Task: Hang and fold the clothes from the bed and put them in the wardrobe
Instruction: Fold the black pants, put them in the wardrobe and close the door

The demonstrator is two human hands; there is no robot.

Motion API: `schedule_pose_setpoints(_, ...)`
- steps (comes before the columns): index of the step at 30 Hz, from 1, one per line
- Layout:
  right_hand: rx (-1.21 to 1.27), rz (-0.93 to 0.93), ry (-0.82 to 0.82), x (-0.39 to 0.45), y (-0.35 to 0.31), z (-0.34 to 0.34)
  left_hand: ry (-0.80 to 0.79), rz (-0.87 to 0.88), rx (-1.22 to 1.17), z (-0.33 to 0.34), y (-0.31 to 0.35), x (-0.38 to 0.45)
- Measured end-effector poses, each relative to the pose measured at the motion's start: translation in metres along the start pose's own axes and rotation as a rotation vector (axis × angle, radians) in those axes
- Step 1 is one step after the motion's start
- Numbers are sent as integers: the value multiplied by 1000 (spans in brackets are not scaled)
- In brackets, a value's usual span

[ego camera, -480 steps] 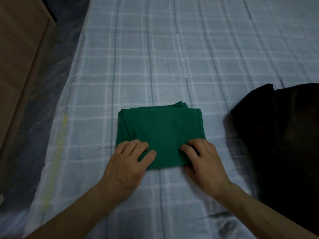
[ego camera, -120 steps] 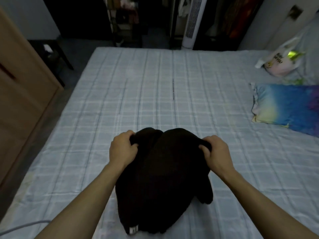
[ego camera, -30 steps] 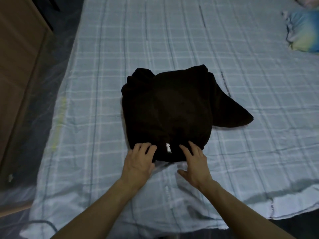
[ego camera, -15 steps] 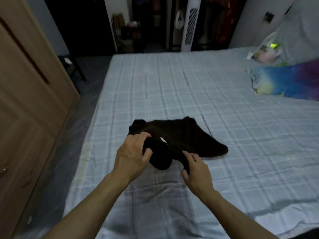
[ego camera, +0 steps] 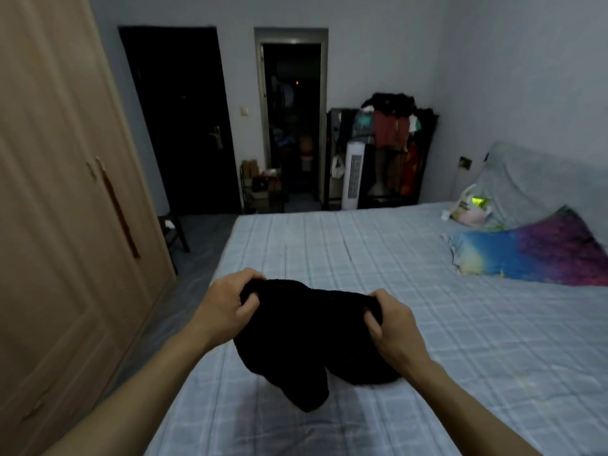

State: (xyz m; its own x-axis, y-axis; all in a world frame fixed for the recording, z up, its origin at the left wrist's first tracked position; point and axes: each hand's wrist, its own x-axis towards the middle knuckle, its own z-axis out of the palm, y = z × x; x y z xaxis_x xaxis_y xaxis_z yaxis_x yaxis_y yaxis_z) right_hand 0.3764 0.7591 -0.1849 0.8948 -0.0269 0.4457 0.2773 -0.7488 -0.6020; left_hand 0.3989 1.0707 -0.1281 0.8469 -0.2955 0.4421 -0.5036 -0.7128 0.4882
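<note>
Overhead-ish view: bed (ego camera: 378,258), plaid sheet; wardrobe (ego camera: 59,209) at left, doors closed. Black garment (ego camera: 306,330) held up above near edge of bed, lower part drooping. Left hand (ego camera: 227,307) & right hand (ego camera: 391,320), both arms extended fwd, fingers curled tight round top corners.

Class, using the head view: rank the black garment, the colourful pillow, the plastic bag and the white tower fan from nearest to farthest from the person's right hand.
1. black garment: gripped by the right hand itself.
2. colourful pillow: farther up the bed, to the right.
3. plastic bag: beyond the pillow, by the headboard.
4. white tower fan: off the bed, against the far wall.
</note>
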Motion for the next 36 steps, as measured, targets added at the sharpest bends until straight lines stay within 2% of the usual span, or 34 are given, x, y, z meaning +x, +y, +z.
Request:
schedule_pose_setpoints(7, 30, -130, 99, 9, -102, -53, -1, 32, -43, -97, 17, -11)
schedule_pose_setpoints(11, 90, -140, 179, 1, -144, -53, 64, 2, -76, -107, 12, -31)
schedule_pose_setpoints(14, 109, -105, 204, -15, -160, -44, 117, -22, -61, -90, 6, -58)
schedule_pose_setpoints(18, 89, -47, 210, -40, -166, -39, 230, -68, -107, -54, 8, -100)
schedule_pose_setpoints(21, 73, -8, 214, -55, -166, -41, 249, -55, -192, -27, 14, -129)
schedule_pose_setpoints(24, 72, 18, 231, -66, -164, -47, 224, -16, -245, -1, 26, -153)
schedule_pose_setpoints(27, 56, 37, 231, -79, -157, -54, 214, -53, -255, 17, 32, -165)
schedule_pose_setpoints(30, 36, 69, 242, -92, -143, -63, 147, -92, -220, 16, 30, -166)
schedule_pose_setpoints(36, 17, 94, 247, -109, -116, -81, 9, -44, -65, -8, 22, -154)
